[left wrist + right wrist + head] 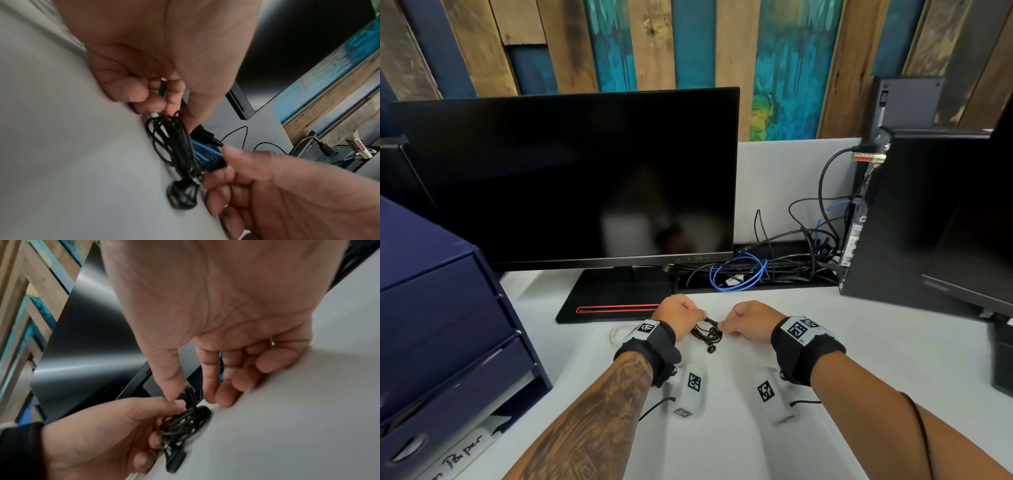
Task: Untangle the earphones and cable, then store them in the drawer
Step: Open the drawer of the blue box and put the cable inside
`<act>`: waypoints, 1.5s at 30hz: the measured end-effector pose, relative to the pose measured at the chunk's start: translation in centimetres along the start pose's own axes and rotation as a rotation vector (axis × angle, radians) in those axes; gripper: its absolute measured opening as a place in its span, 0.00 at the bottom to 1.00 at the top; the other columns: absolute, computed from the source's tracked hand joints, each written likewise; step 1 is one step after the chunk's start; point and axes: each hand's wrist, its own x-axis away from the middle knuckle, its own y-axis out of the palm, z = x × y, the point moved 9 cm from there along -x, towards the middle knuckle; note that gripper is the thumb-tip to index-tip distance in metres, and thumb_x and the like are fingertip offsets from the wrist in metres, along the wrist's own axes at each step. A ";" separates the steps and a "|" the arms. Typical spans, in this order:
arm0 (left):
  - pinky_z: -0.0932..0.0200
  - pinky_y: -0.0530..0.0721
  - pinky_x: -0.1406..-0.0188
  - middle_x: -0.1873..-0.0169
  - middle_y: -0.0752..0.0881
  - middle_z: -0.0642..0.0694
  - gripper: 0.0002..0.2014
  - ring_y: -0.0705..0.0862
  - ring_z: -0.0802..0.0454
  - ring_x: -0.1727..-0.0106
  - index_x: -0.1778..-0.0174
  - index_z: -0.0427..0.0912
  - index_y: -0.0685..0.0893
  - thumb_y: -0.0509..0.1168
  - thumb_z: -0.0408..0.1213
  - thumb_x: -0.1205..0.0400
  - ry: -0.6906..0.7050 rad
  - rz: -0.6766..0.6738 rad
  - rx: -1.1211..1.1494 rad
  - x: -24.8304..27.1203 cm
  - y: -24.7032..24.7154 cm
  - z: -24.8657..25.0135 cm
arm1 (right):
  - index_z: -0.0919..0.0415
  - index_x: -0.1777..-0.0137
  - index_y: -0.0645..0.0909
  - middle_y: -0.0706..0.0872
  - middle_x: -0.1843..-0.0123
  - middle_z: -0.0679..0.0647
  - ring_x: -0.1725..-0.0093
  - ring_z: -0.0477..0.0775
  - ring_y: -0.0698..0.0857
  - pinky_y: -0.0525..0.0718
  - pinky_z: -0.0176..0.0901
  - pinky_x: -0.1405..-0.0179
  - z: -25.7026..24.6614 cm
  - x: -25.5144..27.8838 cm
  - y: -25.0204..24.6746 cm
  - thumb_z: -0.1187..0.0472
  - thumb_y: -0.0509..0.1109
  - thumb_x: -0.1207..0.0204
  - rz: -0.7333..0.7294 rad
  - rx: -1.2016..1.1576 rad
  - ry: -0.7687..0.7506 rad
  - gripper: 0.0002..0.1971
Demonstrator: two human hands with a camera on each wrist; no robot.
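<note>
a handwritten label (460, 454) on the front of the low drawer (448, 407) shows the word "paper", with more writing cut off by the frame edge; the wrist bands carry black-and-white square code tags with no words that can be read. the earphones (707, 334) are a thin black cord bunched into a small loose tangle of several loops, lying on the white desk (876, 359) directly between the fingertips of the two hands. in the head view one dark earbud (711, 349) hangs out of the bundle just below the fingers, toward the person, and a short straight black piece runs across from the left fingers to the right ones. in the left wrist view the loops (170, 142) stretch lengthwise from the left fingertips down toward the right hand, ending in a rounded black bud (183, 196) that rests on the desk beside the right knuckles. the left hand (677, 317) has its fingers curled and pinches the top of the loops between thumb and fingertips (144, 104). the right hand (748, 322) pinches a black plug-like end (188, 394) between thumb and forefinger, its other fingers bent with the tips on the desk. a pale thin cable (619, 334) lies on the desk just outside the left wrist, faint and hard to make out. beyond the knuckles stand a dark monitor (571, 178) and a blue wire (739, 277).
</note>
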 end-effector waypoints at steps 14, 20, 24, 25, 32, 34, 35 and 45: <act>0.61 0.79 0.74 0.60 0.83 0.47 0.05 0.80 0.51 0.61 0.53 0.44 0.84 0.69 0.42 0.16 -0.001 0.038 0.096 1.1 -0.9 0.1 | 0.63 0.44 0.85 0.87 0.54 0.52 0.53 0.53 0.81 0.80 0.51 0.34 -0.5 0.9 -0.1 0.35 0.58 0.14 0.032 -0.032 0.025 0.29; 0.62 0.77 0.73 0.58 0.83 0.47 0.06 0.79 0.51 0.64 0.49 0.40 0.86 0.68 0.39 0.15 0.078 0.110 0.129 3.5 -3.0 0.3 | 0.53 0.46 0.81 0.84 0.49 0.48 0.45 0.53 0.84 0.82 0.50 0.38 -2.5 2.9 -1.6 0.37 0.68 0.19 0.220 0.042 -0.081 0.19; 0.55 0.84 0.56 0.62 0.87 0.50 0.06 0.84 0.49 0.58 0.60 0.47 0.86 0.71 0.35 0.18 0.200 0.174 0.116 6.5 -4.9 1.0 | 0.50 0.47 0.80 0.85 0.52 0.47 0.49 0.53 0.86 0.85 0.51 0.43 -5.7 5.7 -0.7 0.39 0.68 0.19 0.244 0.156 -0.188 0.15; 0.56 0.83 0.54 0.61 0.88 0.49 0.05 0.84 0.50 0.58 0.60 0.46 0.86 0.71 0.34 0.18 0.218 0.188 0.111 7.4 -5.4 1.1 | 0.49 0.47 0.80 0.86 0.53 0.48 0.49 0.53 0.86 0.86 0.52 0.43 -6.4 6.4 -0.2 0.40 0.68 0.19 0.242 0.176 -0.210 0.14; 0.47 0.87 0.46 0.58 0.90 0.46 0.08 0.87 0.46 0.54 0.61 0.51 0.86 0.67 0.35 0.19 0.295 0.310 0.015 16.1 -11.0 1.1 | 0.50 0.44 0.80 0.86 0.51 0.49 0.50 0.54 0.85 0.85 0.51 0.45 -12.5 12.7 3.6 0.46 0.70 0.19 0.246 0.287 -0.423 0.10; 0.48 0.88 0.47 0.59 0.89 0.49 0.08 0.87 0.49 0.54 0.60 0.51 0.86 0.66 0.35 0.18 0.310 0.365 -0.002 19.1 -13.5 1.1 | 0.47 0.44 0.80 0.85 0.51 0.46 0.51 0.52 0.84 0.85 0.50 0.48 -14.9 14.4 4.8 0.46 0.70 0.19 0.249 0.299 -0.515 0.09; 0.48 0.88 0.48 0.59 0.89 0.50 0.08 0.87 0.50 0.55 0.60 0.51 0.86 0.66 0.35 0.18 0.320 0.396 -0.009 20.5 -14.7 1.1 | 0.46 0.44 0.80 0.85 0.52 0.44 0.52 0.51 0.84 0.85 0.50 0.49 -16.0 15.3 5.5 0.46 0.70 0.19 0.253 0.298 -0.559 0.09; 0.53 0.84 0.56 0.59 0.85 0.51 0.06 0.83 0.53 0.62 0.58 0.51 0.83 0.65 0.36 0.17 0.374 0.704 -0.186 32.9 -27.6 2.0 | 0.47 0.44 0.80 0.84 0.56 0.44 0.54 0.51 0.84 0.84 0.49 0.53 -29.1 23.0 12.9 0.50 0.68 0.20 0.205 0.285 -0.892 0.08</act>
